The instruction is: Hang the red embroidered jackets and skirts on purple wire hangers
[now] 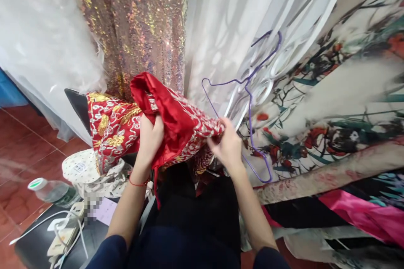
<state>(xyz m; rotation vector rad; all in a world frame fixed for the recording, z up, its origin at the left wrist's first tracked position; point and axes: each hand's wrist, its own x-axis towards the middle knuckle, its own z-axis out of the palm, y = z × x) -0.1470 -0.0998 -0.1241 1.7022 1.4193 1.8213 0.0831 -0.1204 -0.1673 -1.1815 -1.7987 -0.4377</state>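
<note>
A red garment [176,122] with gold and silver embroidery is held up in front of me, its satin lining turned outward at the top. My left hand [150,138] is closed on a fold of it near the middle. My right hand [225,145] pinches its right edge. A purple wire hanger [251,105] hangs just right of my right hand, against white fabric; it looks tangled with white hangers [265,88] behind it.
A sequined gold dress [139,21] and white sheer fabric [41,29] hang behind. Floral printed cloth [341,105] and pink fabric [372,214] fill the right. At lower left are a plastic bottle [52,191], a power strip [65,235] with white cables, and a red tiled floor [22,147].
</note>
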